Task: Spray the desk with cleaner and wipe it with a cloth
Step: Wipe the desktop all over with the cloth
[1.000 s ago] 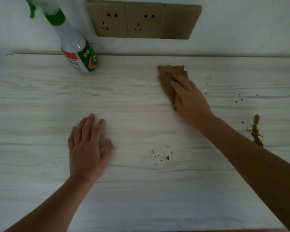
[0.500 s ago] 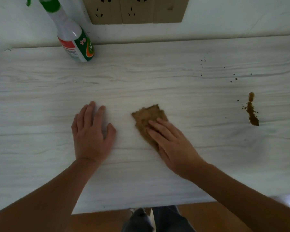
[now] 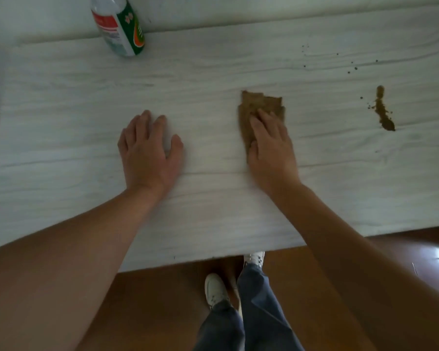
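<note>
A pale wood-grain desk (image 3: 61,148) fills the view. My right hand (image 3: 273,148) presses flat on a folded brown cloth (image 3: 259,105) near the desk's middle; the cloth's far end sticks out past my fingertips. My left hand (image 3: 148,150) lies flat and empty on the desk, fingers spread, a hand's width left of the cloth. A brown smear (image 3: 383,112) and small dark specks (image 3: 352,68) mark the desk to the right of the cloth. The cleaner bottle (image 3: 121,26), white with a green and red label, stands at the back left against the wall, its top cut off.
The desk's near edge (image 3: 213,259) runs across the lower middle, with brown floor (image 3: 390,249) beyond it. My legs in blue trousers and white shoes (image 3: 214,288) show below the edge. The wall (image 3: 264,8) closes off the back.
My right hand swept the cloth from the back of the desk toward the near side, then a little to the right. The crumbs near the middle are gone. The left hand stayed in place.
</note>
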